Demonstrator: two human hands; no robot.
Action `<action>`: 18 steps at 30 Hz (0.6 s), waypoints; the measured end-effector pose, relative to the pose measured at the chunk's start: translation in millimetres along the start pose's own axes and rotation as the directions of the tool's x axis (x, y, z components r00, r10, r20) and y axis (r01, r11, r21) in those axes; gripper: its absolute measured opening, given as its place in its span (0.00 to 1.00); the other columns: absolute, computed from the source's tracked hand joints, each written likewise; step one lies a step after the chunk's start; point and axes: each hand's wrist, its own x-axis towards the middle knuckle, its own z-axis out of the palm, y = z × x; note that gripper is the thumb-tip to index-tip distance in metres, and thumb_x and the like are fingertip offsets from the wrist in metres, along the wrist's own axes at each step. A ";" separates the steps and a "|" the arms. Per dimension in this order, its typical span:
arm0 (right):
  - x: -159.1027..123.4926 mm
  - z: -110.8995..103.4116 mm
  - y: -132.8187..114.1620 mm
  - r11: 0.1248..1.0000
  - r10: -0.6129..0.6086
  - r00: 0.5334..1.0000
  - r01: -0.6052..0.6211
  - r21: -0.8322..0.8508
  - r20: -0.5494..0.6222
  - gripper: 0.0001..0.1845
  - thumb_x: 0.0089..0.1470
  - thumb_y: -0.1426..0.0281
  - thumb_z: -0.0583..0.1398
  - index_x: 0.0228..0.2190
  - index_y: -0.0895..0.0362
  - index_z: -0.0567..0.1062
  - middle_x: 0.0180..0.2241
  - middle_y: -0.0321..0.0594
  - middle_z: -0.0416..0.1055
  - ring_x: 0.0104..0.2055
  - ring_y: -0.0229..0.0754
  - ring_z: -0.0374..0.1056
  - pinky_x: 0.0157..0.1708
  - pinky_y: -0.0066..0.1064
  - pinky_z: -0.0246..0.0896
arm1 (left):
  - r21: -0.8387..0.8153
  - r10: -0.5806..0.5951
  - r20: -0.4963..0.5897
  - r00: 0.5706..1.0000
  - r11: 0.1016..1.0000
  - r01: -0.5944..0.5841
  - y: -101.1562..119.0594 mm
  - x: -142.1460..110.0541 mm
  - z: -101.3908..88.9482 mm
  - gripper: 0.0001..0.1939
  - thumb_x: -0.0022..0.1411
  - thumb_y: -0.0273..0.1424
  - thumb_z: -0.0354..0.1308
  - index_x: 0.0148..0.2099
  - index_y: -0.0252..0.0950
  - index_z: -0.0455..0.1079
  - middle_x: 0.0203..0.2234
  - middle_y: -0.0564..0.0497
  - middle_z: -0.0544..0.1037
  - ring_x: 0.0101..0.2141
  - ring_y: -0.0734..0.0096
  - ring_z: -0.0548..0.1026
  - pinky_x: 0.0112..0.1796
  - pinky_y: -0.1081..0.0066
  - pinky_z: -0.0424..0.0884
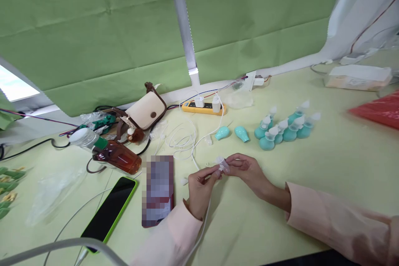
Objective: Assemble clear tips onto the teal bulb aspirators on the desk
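Over the near middle of the table, my left hand (202, 187) and my right hand (247, 172) meet at the fingertips. Between them is a small translucent plastic tip (225, 166). My right thumb and fingers pinch its side. The left thumb and forefinger are pressed together at its near end, around a tiny white part that I cannot make out well. Just beyond the hands lie two teal bulbs, one teal bulb (222, 133) to the left of the other teal bulb (241, 134). Farther right stands a group of several teal bulbs with translucent tips (267, 140).
A yellow power strip (204, 108) with white plugs and coiled white cable (182, 137) lies behind. Left are a cream bag (146, 110), a bottle of amber liquid (118, 157), a green-edged phone (109, 212) and a second, blurred-screen phone (158, 191). A tissue pack (357, 78) sits far right.
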 end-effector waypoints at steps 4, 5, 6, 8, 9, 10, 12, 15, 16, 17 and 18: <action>0.3 -0.4 1.2 1.000 0.025 0.999 -0.025 0.000 0.045 0.14 0.34 0.68 0.65 0.27 0.59 0.69 0.28 0.41 0.73 0.30 0.41 0.69 0.36 0.36 0.63 | -0.004 -0.005 0.014 1.000 1.000 0.005 -0.6 0.4 -0.8 0.09 0.44 0.29 0.62 0.31 0.32 0.75 0.24 0.47 0.78 0.24 0.70 0.73 0.31 0.69 0.71; 0.5 -0.5 1.6 0.999 0.034 0.998 -0.035 0.002 0.052 0.15 0.34 0.68 0.65 0.27 0.59 0.69 0.28 0.41 0.73 0.30 0.41 0.69 0.36 0.37 0.63 | -0.005 -0.007 0.015 1.000 1.000 0.007 -0.5 0.4 -1.1 0.09 0.44 0.29 0.62 0.31 0.32 0.75 0.24 0.47 0.78 0.24 0.70 0.73 0.31 0.69 0.71; 0.7 -0.5 2.0 0.999 0.044 0.998 -0.044 0.005 0.054 0.15 0.34 0.68 0.65 0.27 0.59 0.69 0.28 0.41 0.73 0.30 0.42 0.69 0.36 0.36 0.63 | -0.006 -0.009 0.015 1.000 1.000 0.009 -0.2 0.3 -1.3 0.09 0.44 0.29 0.62 0.31 0.32 0.75 0.23 0.47 0.78 0.24 0.70 0.73 0.31 0.69 0.71; 0.8 -0.3 2.7 0.998 0.057 0.997 -0.057 0.007 0.050 0.16 0.33 0.68 0.65 0.27 0.59 0.69 0.28 0.41 0.73 0.30 0.42 0.69 0.35 0.36 0.64 | -0.006 -0.011 0.015 1.000 1.000 0.011 0.6 0.0 -1.7 0.08 0.44 0.29 0.62 0.30 0.32 0.75 0.23 0.47 0.78 0.25 0.69 0.73 0.31 0.69 0.71; 0.8 -0.1 2.8 0.998 0.061 0.997 -0.061 0.007 0.047 0.16 0.32 0.68 0.66 0.27 0.59 0.70 0.28 0.41 0.73 0.30 0.42 0.69 0.34 0.35 0.64 | -0.005 -0.010 0.012 1.000 1.000 0.010 1.2 -0.2 -1.9 0.08 0.44 0.29 0.62 0.29 0.32 0.75 0.23 0.47 0.77 0.25 0.68 0.73 0.31 0.69 0.71; 0.8 0.1 2.8 0.998 0.062 0.997 -0.062 0.005 0.041 0.16 0.32 0.68 0.66 0.27 0.59 0.70 0.28 0.41 0.73 0.30 0.42 0.69 0.34 0.35 0.64 | -0.004 -0.008 0.010 1.000 1.000 0.008 1.8 -0.4 -1.9 0.08 0.43 0.29 0.62 0.29 0.31 0.75 0.23 0.47 0.77 0.26 0.67 0.74 0.31 0.68 0.71; 0.5 0.6 2.5 0.998 0.063 0.997 -0.063 -0.001 0.037 0.16 0.32 0.68 0.66 0.27 0.59 0.70 0.28 0.41 0.73 0.30 0.41 0.69 0.33 0.34 0.64 | 0.000 -0.004 0.000 1.000 1.000 0.004 2.9 -0.7 -1.9 0.07 0.43 0.29 0.62 0.27 0.30 0.75 0.23 0.46 0.77 0.26 0.66 0.74 0.31 0.68 0.71; 0.2 0.7 2.2 0.998 0.061 0.997 -0.061 -0.003 0.039 0.15 0.33 0.69 0.65 0.27 0.59 0.70 0.27 0.40 0.73 0.30 0.40 0.69 0.33 0.33 0.64 | 0.009 0.006 -0.029 1.000 1.000 -0.006 4.0 -0.9 -1.2 0.05 0.41 0.27 0.63 0.25 0.31 0.75 0.21 0.47 0.77 0.25 0.67 0.73 0.29 0.69 0.71; 0.2 0.5 2.4 0.998 0.061 0.997 -0.061 -0.002 0.039 0.15 0.33 0.70 0.65 0.27 0.59 0.70 0.27 0.40 0.73 0.30 0.39 0.69 0.33 0.32 0.64 | 0.012 0.013 -0.043 0.999 1.000 -0.012 4.3 -1.1 -0.8 0.05 0.40 0.27 0.63 0.25 0.32 0.75 0.21 0.48 0.77 0.24 0.68 0.73 0.28 0.70 0.71; 0.1 0.4 2.6 0.998 0.063 0.997 -0.063 0.000 0.036 0.15 0.33 0.70 0.65 0.27 0.59 0.70 0.28 0.40 0.73 0.30 0.39 0.69 0.33 0.32 0.64 | 0.015 0.021 -0.055 0.998 1.000 -0.020 4.4 -1.3 -0.4 0.05 0.40 0.26 0.63 0.25 0.32 0.74 0.20 0.49 0.77 0.24 0.68 0.73 0.28 0.71 0.71; 0.1 0.2 2.9 0.998 0.066 0.997 -0.066 0.001 0.033 0.15 0.33 0.70 0.65 0.27 0.59 0.70 0.28 0.40 0.73 0.30 0.39 0.69 0.33 0.32 0.64 | 0.020 0.031 -0.065 0.997 0.999 -0.030 4.6 -1.6 -0.1 0.05 0.39 0.26 0.63 0.25 0.33 0.74 0.20 0.49 0.77 0.24 0.69 0.73 0.28 0.71 0.70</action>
